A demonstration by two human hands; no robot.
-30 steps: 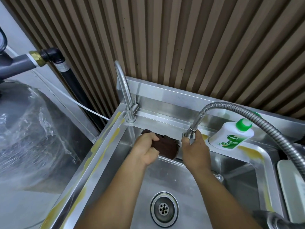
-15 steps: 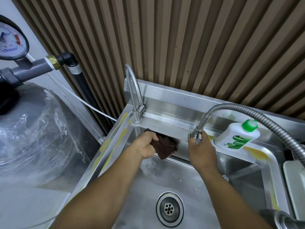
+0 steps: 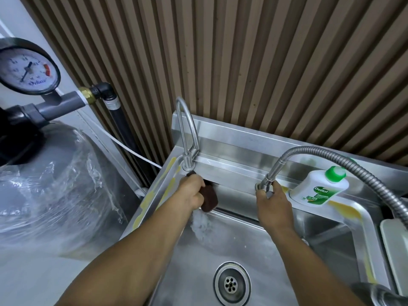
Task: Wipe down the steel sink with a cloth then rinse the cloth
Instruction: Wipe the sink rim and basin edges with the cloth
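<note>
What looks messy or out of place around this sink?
Yellow smears streak the sink's left rim, and another patch lies on the rim beside the bottle. They stand out against bare steel. White foam sits in the basin below the cloth.
</note>
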